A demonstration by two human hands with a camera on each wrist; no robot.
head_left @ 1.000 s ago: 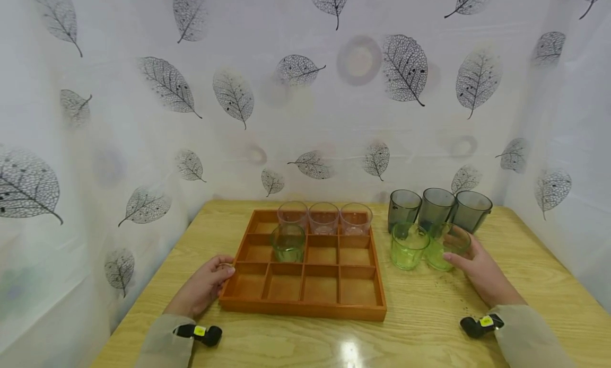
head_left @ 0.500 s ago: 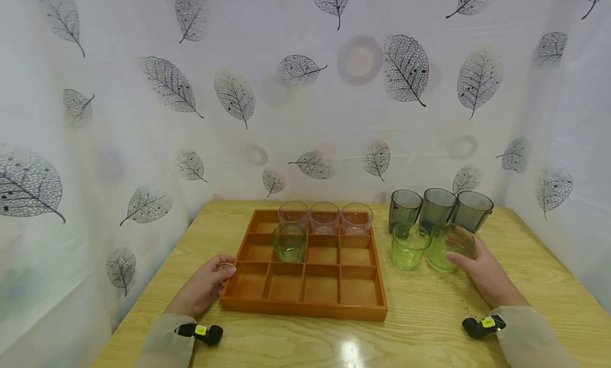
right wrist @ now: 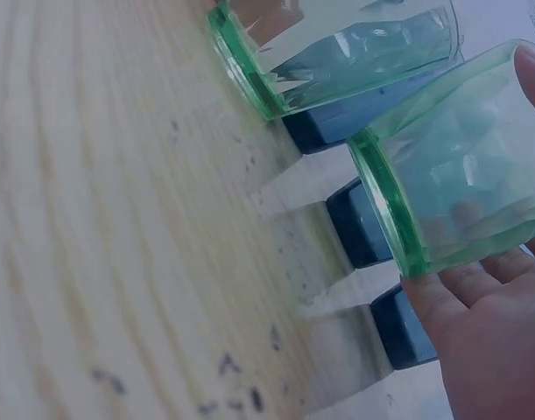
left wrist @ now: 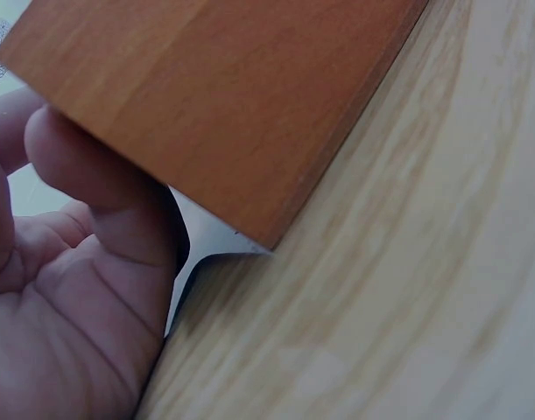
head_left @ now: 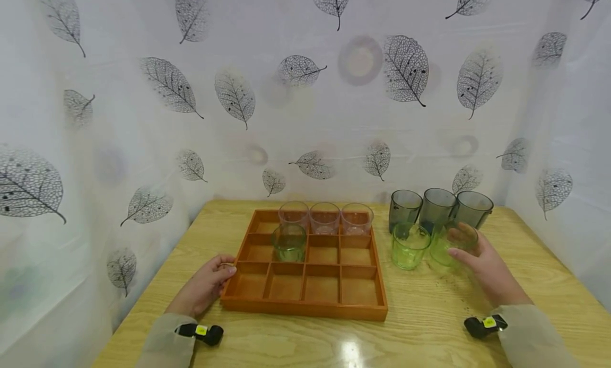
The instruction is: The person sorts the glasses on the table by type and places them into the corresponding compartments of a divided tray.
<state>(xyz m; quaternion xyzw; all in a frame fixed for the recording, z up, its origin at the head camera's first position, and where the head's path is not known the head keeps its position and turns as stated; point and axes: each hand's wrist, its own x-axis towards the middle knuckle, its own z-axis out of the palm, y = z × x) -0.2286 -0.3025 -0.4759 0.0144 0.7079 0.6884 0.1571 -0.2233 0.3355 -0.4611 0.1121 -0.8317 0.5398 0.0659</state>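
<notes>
My left hand holds the left side of a brown wooden compartment tray; its curled fingers also show against the tray wall in the left wrist view. With my right hand I grip a green-tinted glass, thumb on the near side and fingers behind it. In the right wrist view this glass is tipped, its thick green base above the tabletop. Just left of it stands another green glass. A third green glass sits in the tray's middle row, second compartment from the left.
Three clear glasses occupy the tray's back row, leaving its leftmost compartment bare. Behind the green glasses, three tall grey glasses stand in a row. A leaf-printed curtain surrounds the wooden table at the back and sides.
My right hand has shifted slightly right with the green glass, widening the gap to the neighbouring green glass. The left hand and the tray stay in place.
</notes>
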